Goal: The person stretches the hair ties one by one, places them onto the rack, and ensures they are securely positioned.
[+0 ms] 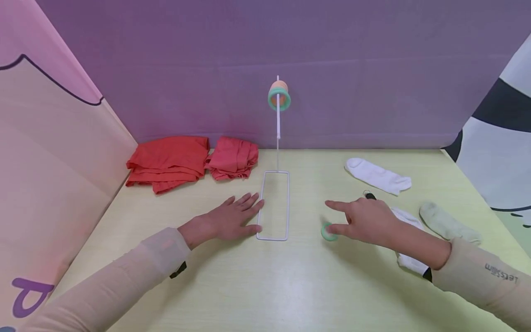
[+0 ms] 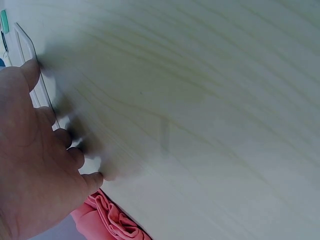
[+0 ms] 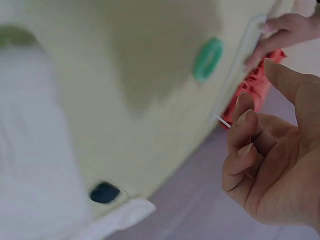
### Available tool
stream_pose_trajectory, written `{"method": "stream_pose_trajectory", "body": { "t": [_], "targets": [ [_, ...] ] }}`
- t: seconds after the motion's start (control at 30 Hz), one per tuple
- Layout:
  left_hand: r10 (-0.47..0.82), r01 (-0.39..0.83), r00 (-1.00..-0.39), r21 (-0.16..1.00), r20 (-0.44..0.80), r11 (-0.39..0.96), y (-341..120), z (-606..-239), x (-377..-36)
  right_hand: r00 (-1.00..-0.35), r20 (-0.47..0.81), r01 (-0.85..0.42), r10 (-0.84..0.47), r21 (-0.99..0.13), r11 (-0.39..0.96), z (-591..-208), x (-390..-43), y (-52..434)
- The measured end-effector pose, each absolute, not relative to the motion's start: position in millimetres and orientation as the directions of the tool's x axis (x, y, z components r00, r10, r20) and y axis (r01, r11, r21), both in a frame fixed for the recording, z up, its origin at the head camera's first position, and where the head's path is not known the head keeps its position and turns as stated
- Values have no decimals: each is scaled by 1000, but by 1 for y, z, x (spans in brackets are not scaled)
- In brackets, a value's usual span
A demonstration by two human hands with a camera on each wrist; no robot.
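Observation:
A white wire stand (image 1: 287, 207) has a flat rectangular base and an upright; peach and green rings (image 1: 269, 102) hang on its top arm. My left hand (image 1: 232, 219) lies beside the base with fingers spread, the fingertips touching its left rail. In the left wrist view, the thumb and fingertips line up along that rail. A loose green ring (image 3: 200, 62) lies on the table right of the stand. Over it hovers my right hand (image 1: 369, 221), index finger and thumb extended and apart, other fingers loosely curled, holding nothing. The thumb partly covers the ring in the head view.
Two folded red cloths (image 1: 170, 159) lie at the back left. On the right are a white sock (image 1: 377, 175), a pale green sock (image 1: 448, 223), another white sock (image 1: 410, 263) partly under my right forearm, and a small black object (image 3: 104, 192) with a wire loop.

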State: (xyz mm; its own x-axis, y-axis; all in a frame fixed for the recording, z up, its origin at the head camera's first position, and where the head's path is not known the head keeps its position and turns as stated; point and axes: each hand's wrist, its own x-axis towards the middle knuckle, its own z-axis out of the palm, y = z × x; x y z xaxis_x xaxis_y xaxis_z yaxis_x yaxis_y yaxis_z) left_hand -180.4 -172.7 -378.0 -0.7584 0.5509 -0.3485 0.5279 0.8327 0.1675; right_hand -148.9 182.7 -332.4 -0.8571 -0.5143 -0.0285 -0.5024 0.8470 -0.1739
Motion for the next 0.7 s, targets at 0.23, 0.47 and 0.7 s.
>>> {"method": "stream_pose_trajectory", "body": {
  "t": [0.23, 0.47, 0.7],
  "targets": [
    [540, 523, -760, 153, -363, 839, -174, -380, -182, -877, -129, -441, -464, -169, 881, -362, -148, 185],
    [540, 525, -760, 147, -361, 838, -173, -380, -182, -880, -148, -421, -451, -193, 886, -373, -149, 185],
    [531, 518, -763, 142, -370, 844, -173, -381, -183, -879, -123, -425, -461, -240, 873, -374, -147, 185]
  ]
}}
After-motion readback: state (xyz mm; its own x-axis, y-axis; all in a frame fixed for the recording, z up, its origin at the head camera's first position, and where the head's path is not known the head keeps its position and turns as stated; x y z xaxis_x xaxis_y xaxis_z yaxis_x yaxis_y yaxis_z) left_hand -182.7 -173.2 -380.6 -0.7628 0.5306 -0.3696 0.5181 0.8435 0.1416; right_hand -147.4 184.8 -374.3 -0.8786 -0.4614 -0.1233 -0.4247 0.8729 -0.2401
